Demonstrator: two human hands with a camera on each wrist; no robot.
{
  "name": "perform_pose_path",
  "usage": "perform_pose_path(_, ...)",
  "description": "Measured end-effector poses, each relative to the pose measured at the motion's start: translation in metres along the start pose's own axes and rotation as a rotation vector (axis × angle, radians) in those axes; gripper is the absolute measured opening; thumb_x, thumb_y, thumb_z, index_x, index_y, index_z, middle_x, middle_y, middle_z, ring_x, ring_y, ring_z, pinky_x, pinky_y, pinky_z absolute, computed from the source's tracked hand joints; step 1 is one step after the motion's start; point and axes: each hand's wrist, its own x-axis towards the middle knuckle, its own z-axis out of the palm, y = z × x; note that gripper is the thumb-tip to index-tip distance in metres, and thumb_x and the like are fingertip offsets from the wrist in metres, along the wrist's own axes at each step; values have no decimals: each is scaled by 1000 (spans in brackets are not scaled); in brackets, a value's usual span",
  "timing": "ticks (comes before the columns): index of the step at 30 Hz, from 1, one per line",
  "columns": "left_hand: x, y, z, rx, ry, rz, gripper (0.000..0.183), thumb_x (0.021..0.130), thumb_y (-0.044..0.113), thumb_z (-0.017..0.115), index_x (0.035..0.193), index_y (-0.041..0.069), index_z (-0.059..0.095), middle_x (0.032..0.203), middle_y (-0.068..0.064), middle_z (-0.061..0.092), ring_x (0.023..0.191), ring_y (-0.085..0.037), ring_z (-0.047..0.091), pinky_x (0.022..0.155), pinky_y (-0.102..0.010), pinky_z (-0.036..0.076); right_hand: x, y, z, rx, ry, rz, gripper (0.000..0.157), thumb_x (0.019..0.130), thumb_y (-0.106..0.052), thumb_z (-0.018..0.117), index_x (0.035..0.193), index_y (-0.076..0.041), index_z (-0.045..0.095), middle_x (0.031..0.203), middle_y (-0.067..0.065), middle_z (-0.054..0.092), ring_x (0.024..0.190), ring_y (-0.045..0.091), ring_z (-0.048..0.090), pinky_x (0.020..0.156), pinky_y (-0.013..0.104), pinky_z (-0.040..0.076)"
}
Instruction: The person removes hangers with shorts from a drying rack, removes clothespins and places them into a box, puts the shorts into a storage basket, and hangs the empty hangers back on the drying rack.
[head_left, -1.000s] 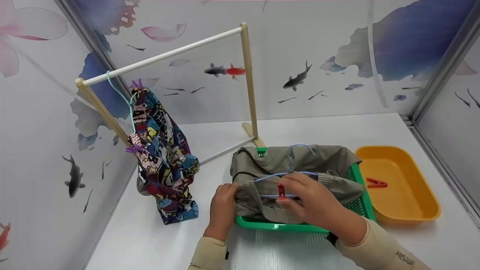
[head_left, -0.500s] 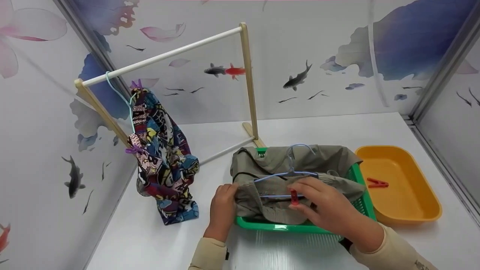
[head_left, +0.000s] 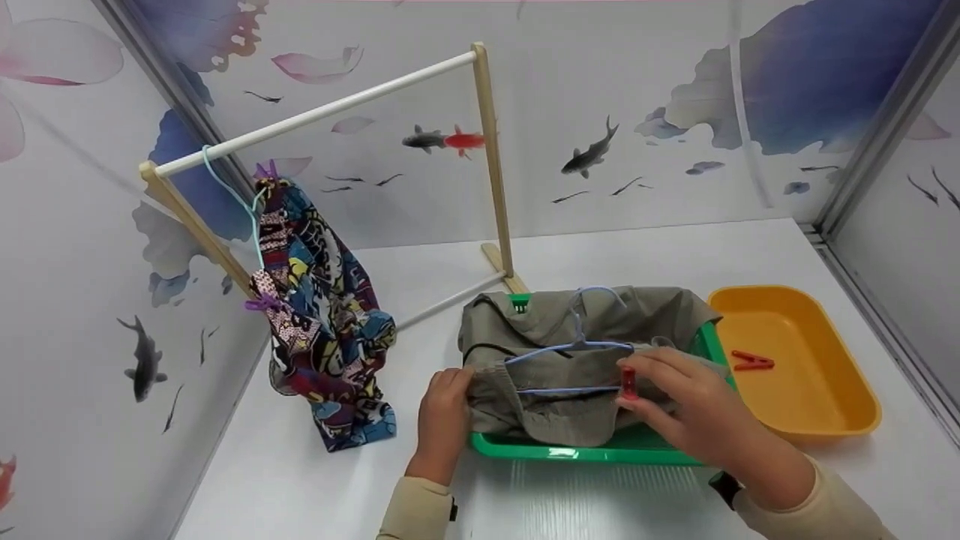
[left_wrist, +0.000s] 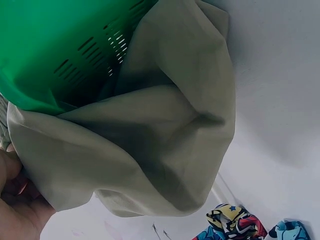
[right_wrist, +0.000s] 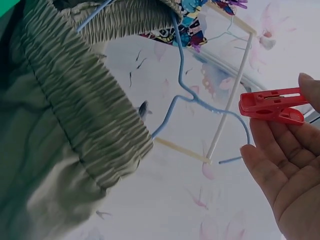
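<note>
Grey-green trousers with a gathered elastic waistband lie over a green basket, draping across its rim. A blue hanger sits in the waist opening, hook upward. At the waist's left end, my left hand grips the cloth; the left wrist view shows its fingers at the fabric edge. My right hand pinches a red clothespin between thumb and fingers, near the hanger's right end. In the right wrist view the clothespin is apart from the waistband.
A yellow tray to the right of the basket holds another red clothespin. At back left stands a drying rack with a white bar. From it a patterned garment hangs on a light-blue hanger with purple clothespins.
My right hand has moved right along the waistband with the red clothespin, from the middle of the hanger to its right end. My left hand has kept its place on the cloth.
</note>
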Motion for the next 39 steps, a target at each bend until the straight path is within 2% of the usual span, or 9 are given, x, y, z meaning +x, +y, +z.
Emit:
perform_pose_path(5,0,0,0,-2,11,11,31,77,-17,65,98,5,68,86,-6,63,78,-20,59,67,-32,55,-2,6,-9,-49,8,38,49,92,-46,54,113,-4,66,104,6,65,86,17,63,87,5,42)
perform_pose_path(10,0,-1,0,0,20,15,30,78,-16,65,97,7,67,85,-5,63,78,-20,59,67,-31,54,-5,13,-19,-107,0,119,53,91,-50,51,112,-3,66,104,4,65,89,17,61,88,3,39)
perform_pose_path(14,0,-2,1,1,19,9,31,77,-17,66,97,7,67,85,-5,63,78,-20,59,67,-31,54,-6,18,-25,-156,-3,183,38,82,-26,76,112,-4,66,104,4,66,91,18,61,90,1,35)
perform_pose_path(17,0,-1,1,9,18,2,34,75,-18,68,97,7,68,85,-5,63,78,-20,59,67,-31,55,-7,21,-28,-196,0,241,48,67,-4,87,110,-4,66,102,4,66,89,19,61,90,-1,32)
perform_pose_path(19,1,-1,1,18,18,-1,35,73,-19,68,98,6,68,85,-5,63,78,-20,60,68,-32,55,-6,24,-31,-224,-8,293,48,67,-3,86,110,-5,66,102,5,66,88,20,61,88,-2,31)
perform_pose_path(21,1,-1,1,26,18,-1,36,72,-20,69,98,6,68,85,-5,63,78,-21,60,68,-32,55,-6,27,-33,-237,-26,354,46,71,-5,84,112,-4,65,102,6,66,88,22,61,87,7,43)
perform_pose_path(23,1,0,1,26,18,-3,36,71,-20,69,97,6,68,85,-6,63,78,-21,60,68,-32,55,-6,31,-36,-248,-54,413,42,75,-8,82,113,-4,64,102,9,65,86,24,60,81,22,53)
perform_pose_path(26,0,0,1,22,13,-8,37,71,-20,68,98,6,68,85,-5,63,79,-21,60,69,-32,55,-6,39,-39,-252,-85,465,40,79,-11,79,114,-1,63,104,14,64,88,30,59,71,48,56)
perform_pose_path(39,0,-1,0,17,9,0,37,73,-18,68,99,7,67,87,-5,64,79,-21,60,69,-33,54,-5,72,-48,-235,-116,537,33,84,-10,74,109,6,60,103,23,61,94,39,57,78,57,51)
